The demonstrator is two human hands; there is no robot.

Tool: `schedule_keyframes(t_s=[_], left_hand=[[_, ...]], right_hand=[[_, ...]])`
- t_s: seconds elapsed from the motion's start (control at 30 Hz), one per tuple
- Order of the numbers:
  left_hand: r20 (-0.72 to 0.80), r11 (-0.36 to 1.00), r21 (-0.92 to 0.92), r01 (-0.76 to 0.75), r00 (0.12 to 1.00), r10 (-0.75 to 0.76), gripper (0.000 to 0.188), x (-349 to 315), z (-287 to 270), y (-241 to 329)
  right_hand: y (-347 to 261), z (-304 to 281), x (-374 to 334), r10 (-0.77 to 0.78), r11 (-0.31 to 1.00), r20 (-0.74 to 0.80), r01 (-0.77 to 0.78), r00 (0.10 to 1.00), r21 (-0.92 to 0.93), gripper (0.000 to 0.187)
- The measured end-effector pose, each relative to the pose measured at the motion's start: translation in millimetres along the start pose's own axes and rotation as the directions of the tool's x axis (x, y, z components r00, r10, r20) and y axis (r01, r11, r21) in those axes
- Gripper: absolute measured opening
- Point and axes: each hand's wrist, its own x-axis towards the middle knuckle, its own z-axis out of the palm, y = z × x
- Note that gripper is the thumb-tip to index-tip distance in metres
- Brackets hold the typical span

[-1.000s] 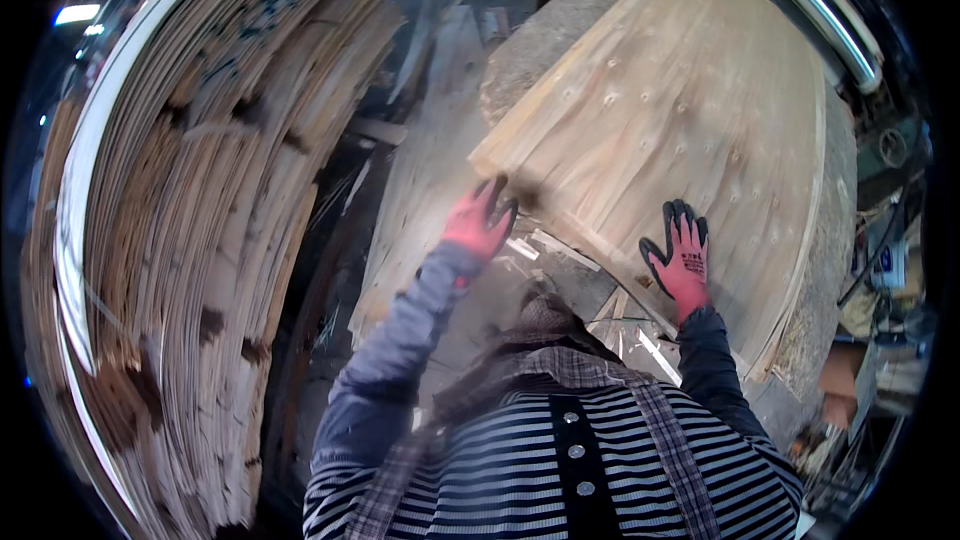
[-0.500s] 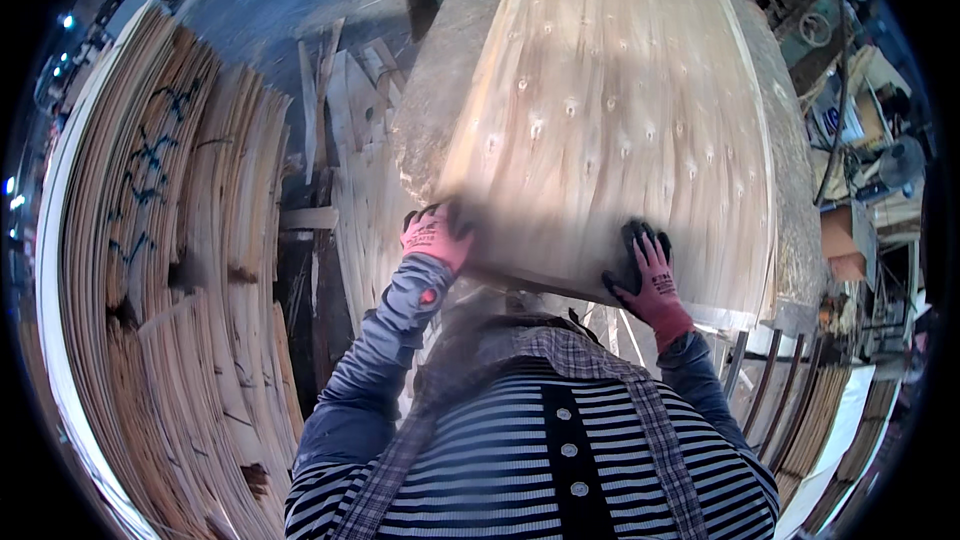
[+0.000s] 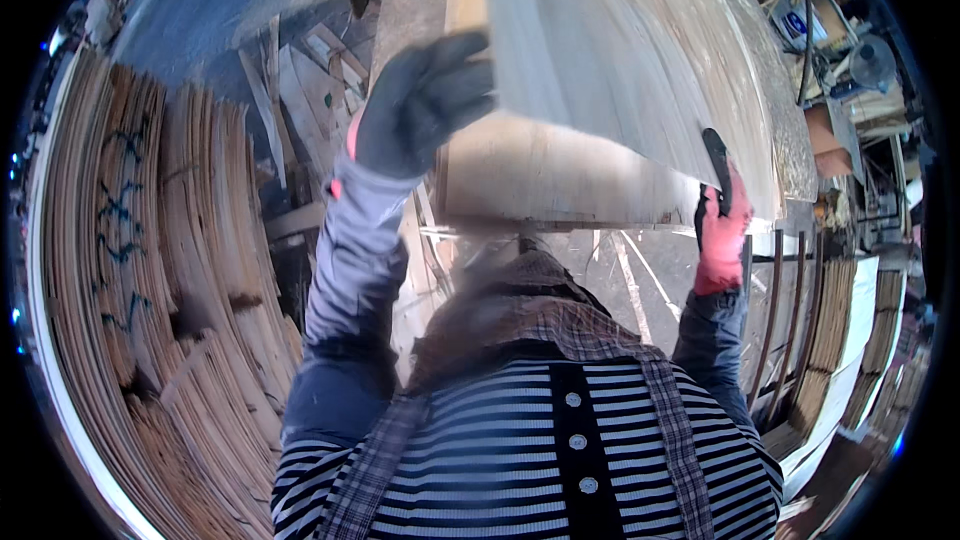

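Observation:
A thin wood veneer sheet (image 3: 610, 60) is lifted at its near left corner, its near edge slanting down to the right. My left hand (image 3: 425, 105), in a black-palmed glove, is raised high and closed on that corner, slightly blurred. Lower down, my right hand (image 3: 724, 225), in a pink and black glove, grips the sheet's near right edge between thumb and fingers. Under the raised part shows a flat pale wood stack (image 3: 560, 180), its near edge facing me. The far end of the sheet runs out of view at the top.
Tall stacks of veneer (image 3: 110, 240) stand along my left, some with dark markings. Wood scraps (image 3: 300, 90) litter the floor beyond them. At right are upright metal bars (image 3: 790, 310), more stacked sheets (image 3: 825, 330), a cardboard box (image 3: 828, 135) and a clear jug (image 3: 870, 62).
My left hand has risen from the stack's near left corner, lifting the veneer sheet's corner with it. My right hand has shifted right and now grips the sheet's edge instead of lying on top.

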Motion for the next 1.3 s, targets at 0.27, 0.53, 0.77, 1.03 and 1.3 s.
schedule_keyframes(t_s=[0.27,0.53,0.77,1.03,1.3], left_hand=[[-0.439,-0.339,0.816,0.468,0.884,0.163,0.058,-49,-101,-106],[-0.416,0.112,0.909,0.401,0.889,0.192,0.059,-43,-69,-91],[-0.658,0.321,0.739,0.593,0.737,0.154,0.047,-65,-135,-130],[-0.632,0.142,0.755,0.640,0.655,0.413,0.039,-56,-119,-147],[-0.598,0.181,0.791,0.584,0.676,0.430,0.044,-53,-128,-144]], right_hand=[[-62,-35,27,-0.293,0.943,0.233,0.320,0.927,-0.088,0.048],[-8,65,130,-0.243,0.961,0.216,0.266,0.946,-0.080,0.043],[23,146,184,-0.266,0.951,0.316,0.301,0.911,-0.067,0.041],[41,149,156,-0.285,0.944,0.311,0.322,0.906,-0.071,0.042],[36,98,85,-0.275,0.949,0.392,0.314,0.878,-0.038,0.048]])
